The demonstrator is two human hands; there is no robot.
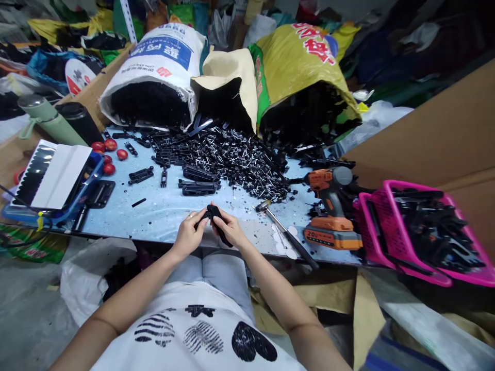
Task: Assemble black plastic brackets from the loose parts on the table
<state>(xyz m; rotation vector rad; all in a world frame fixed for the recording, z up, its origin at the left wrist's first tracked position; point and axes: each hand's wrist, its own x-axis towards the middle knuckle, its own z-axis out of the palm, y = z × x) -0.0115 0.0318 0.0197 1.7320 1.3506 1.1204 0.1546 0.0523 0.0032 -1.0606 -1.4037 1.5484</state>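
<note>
Both my hands meet over the front edge of the blue table (116, 219). My left hand (189, 232) is closed on a black plastic part (211, 210), pinching it with thumb and fingers. My right hand (229, 228) grips the same part from the other side, and a dark length of it slants down under the fingers. Its exact kind I cannot make out. Just beyond lie several long black plastic pieces (199, 186) in a small stack. A heap of small black parts with metal pins (235, 159) spreads behind them.
A hammer (286, 232) and an orange cordless drill (328, 206) lie at the right, beside a pink basket (410, 242) of black parts. Open sacks, one white (154, 67) and one yellow (297, 67), stand at the back. A blue tray (69, 206) and a green bottle (50, 121) are left.
</note>
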